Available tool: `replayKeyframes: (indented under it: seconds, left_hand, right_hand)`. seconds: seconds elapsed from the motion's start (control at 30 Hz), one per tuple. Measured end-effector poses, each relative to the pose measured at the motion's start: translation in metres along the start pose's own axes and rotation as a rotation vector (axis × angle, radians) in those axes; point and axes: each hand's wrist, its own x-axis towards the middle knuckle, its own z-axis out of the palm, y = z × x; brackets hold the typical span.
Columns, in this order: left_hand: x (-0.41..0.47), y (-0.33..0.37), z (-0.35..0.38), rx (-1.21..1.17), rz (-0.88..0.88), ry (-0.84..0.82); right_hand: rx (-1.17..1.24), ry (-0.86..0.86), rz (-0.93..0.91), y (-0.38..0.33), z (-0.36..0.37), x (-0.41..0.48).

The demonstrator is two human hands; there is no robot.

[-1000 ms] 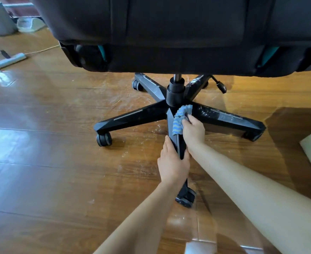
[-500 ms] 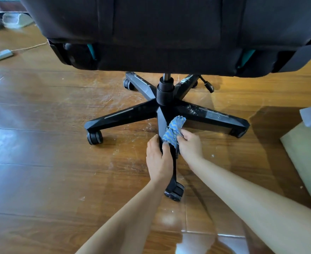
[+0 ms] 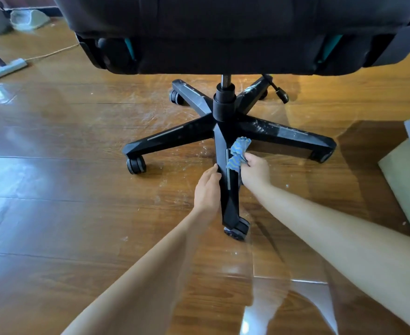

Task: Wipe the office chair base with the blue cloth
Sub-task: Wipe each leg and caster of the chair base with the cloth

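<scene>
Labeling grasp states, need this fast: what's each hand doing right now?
Left hand: open, straight fingers resting against the near chair leg.
Right hand: closed, gripping the blue cloth.

A glossy brown plank floor [image 3: 54, 213] fills the frame and reflects bright light. At centre, a black five-legged office chair base [image 3: 175, 134] stands on it on casters, with pale specks scattered around. A clear plastic sheet [image 3: 283, 298] lies at lower right. A grey power strip [image 3: 6, 68] lies at upper left, and a pale green pad [image 3: 409, 184] at the right edge.
</scene>
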Motion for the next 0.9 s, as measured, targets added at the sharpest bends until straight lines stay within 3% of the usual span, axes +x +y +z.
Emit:
replayKeyframes:
  seconds: [0.13, 0.3, 0.43, 0.67, 0.9]
  left_hand:
    - [0.013, 0.004, -0.011, 0.093, 0.017, -0.027]
    - [0.003, -0.003, 0.0, 0.034, 0.028, -0.054]
    - [-0.002, -0.005, 0.003, -0.036, -0.001, -0.084]
    - [-0.001, -0.002, -0.005, -0.045, -0.061, -0.147]
    - [0.015, 0.007, 0.001, 0.136, -0.032, 0.021]
  right_hand:
    - [-0.002, 0.008, -0.077, 0.03, -0.004, -0.061]
    - [-0.058, 0.011, -0.105, 0.053, -0.01, -0.13]
    - [-0.108, 0.022, -0.166, 0.037, -0.018, -0.113]
    - [-0.125, 0.105, -0.114, 0.013, 0.007, -0.1]
    - [-0.177, -0.002, -0.39, 0.058, -0.019, -0.156]
